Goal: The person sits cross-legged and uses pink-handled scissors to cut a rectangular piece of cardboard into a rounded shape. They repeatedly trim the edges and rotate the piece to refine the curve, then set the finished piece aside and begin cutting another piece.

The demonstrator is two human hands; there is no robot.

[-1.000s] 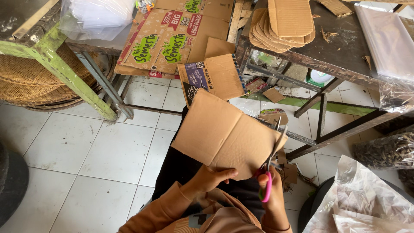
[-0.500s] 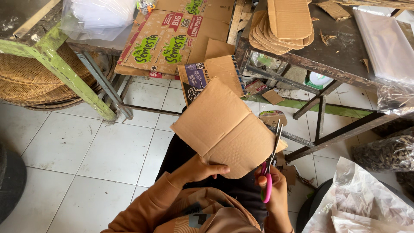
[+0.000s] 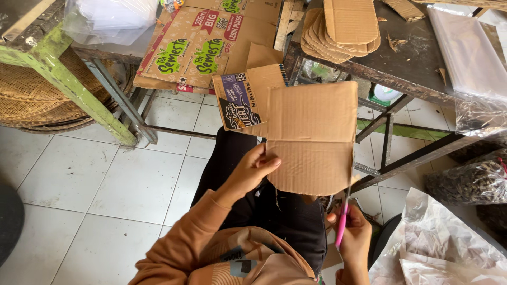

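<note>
1. A flat cardboard sheet (image 3: 311, 137) is held up over the lap, at about 1 o'clock from the body. Its lower left edge is pinched by the left hand (image 3: 252, 171), thumb on the near face and fingers behind.
2. The pink-handled scissors (image 3: 344, 211) are gripped by the right hand (image 3: 353, 240), fingers closed through the loops. The blades point toward 12 o'clock and are engaged along the sheet's right edge.
3. For a clean cut, the sheet is best kept taut and level, and fed toward the blades rather than twisted. The pinch is judged better placed nearer the cut line, so the board flexes less.
4. Short, full closures are advised; corrugated board tends to tear if the blades are forced.
5. The sheet is brown and matte, with fine ribbing and a fold crease across its middle. Its lower corners are already angled.
6. At 12 o'clock, a stack of cut cardboard pieces (image 3: 343, 26) with rounded corners is seen on a dark worn table (image 3: 422, 58).
7. At 11 o'clock lies a printed flattened carton (image 3: 200, 47); at 4 o'clock, crinkled clear plastic bags (image 3: 438, 248).
</note>
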